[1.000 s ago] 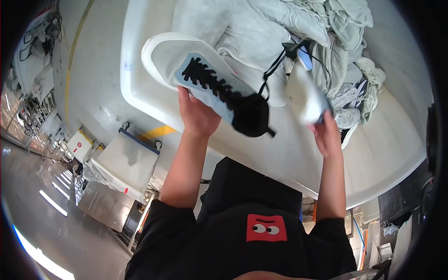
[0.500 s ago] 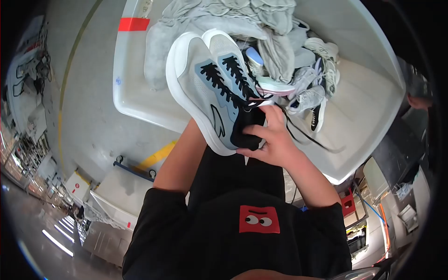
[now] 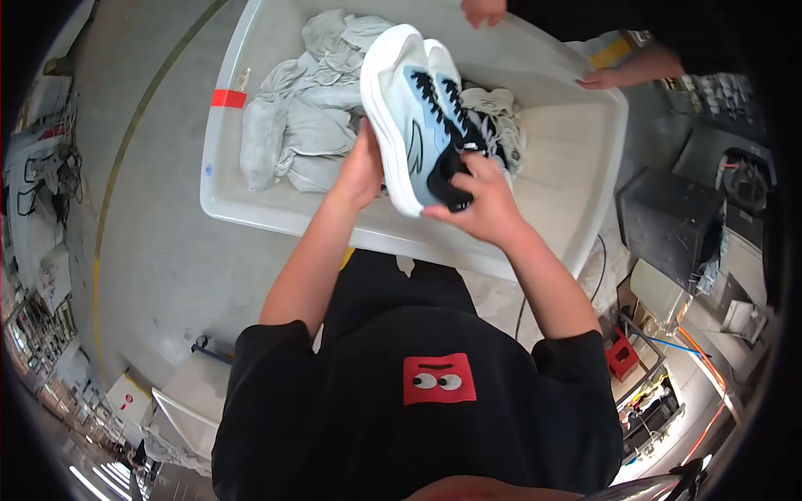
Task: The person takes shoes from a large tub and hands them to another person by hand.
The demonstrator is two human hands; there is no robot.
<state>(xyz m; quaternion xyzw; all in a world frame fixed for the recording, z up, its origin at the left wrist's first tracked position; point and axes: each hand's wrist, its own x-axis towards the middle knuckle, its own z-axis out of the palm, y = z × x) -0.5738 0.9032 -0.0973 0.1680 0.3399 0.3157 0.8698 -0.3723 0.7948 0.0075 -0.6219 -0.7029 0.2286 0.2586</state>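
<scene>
A pair of white and light-blue sneakers (image 3: 399, 134) with black laces and black heels is held side by side over the bin, toes pointing away from me. My left hand (image 3: 364, 169) is against the sole of the left shoe; its fingers are mostly hidden behind it. My right hand (image 3: 484, 200) grips the pair at the black heel collars, thumb low near the heel and fingers over the opening. Beneath the pair, the large white bin (image 3: 568, 159) holds crumpled grey cloths (image 3: 313, 138) and other shoes (image 3: 505, 121), which the held pair partly covers.
Another person's hands show at the far side, one hand (image 3: 484, 10) by the bin's far rim and one hand (image 3: 626, 68) near its right corner. A dark box (image 3: 672, 225) stands right of the bin. A red crate (image 3: 621, 355) sits lower right.
The sneakers and both my hands have moved away from my body, farther over the bin. My left hand now shows beside the sole. Another person's hands have come into view.
</scene>
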